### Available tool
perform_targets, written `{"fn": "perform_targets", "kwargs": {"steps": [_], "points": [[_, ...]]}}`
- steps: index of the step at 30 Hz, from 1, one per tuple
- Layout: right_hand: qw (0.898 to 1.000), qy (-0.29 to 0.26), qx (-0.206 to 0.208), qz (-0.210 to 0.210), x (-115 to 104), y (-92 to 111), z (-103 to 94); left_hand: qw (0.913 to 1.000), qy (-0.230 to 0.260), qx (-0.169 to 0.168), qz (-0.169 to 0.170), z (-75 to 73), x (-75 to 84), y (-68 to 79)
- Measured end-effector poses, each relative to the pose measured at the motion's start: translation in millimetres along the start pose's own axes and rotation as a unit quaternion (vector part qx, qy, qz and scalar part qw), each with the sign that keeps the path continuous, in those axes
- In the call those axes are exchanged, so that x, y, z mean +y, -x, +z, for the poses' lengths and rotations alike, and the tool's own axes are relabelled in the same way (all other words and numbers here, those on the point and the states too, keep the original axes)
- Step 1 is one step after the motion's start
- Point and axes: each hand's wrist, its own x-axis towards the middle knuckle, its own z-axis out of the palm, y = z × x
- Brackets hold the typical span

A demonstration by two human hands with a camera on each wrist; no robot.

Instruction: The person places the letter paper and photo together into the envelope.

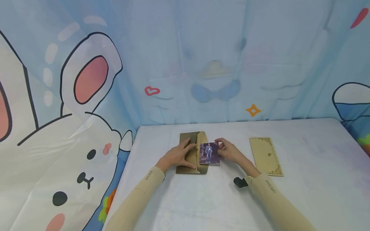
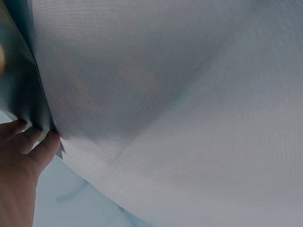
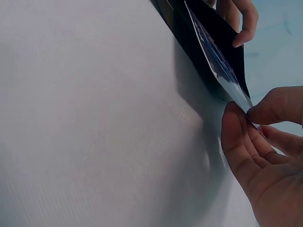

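Observation:
A gold envelope lies on the white table with its flap opened toward the right. My left hand rests on it with fingers spread; the left wrist view shows those fingers at the envelope's edge. With thumb and fingers, my right hand pinches the right edge of a photo showing a standing figure in blue on a dark purple background. In the right wrist view the photo tilts over the dark envelope. Whether any of it sits inside the envelope I cannot tell.
A second gold envelope or card with brown ornamented corners lies to the right, beyond my right forearm. By the right cuff is a small black object. A printed blue curtain hangs behind the white table, and a rabbit print fills the left.

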Motion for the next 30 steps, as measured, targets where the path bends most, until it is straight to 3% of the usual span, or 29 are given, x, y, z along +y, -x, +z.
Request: {"fn": "perform_targets", "kwargs": {"steps": [30], "points": [[1.000, 0.011, -0.023, 0.001, -9.9, -12.2, 14.5, 0.9999, 0.010, -0.006, -0.011, -4.7, 3.2, 1.0]]}}
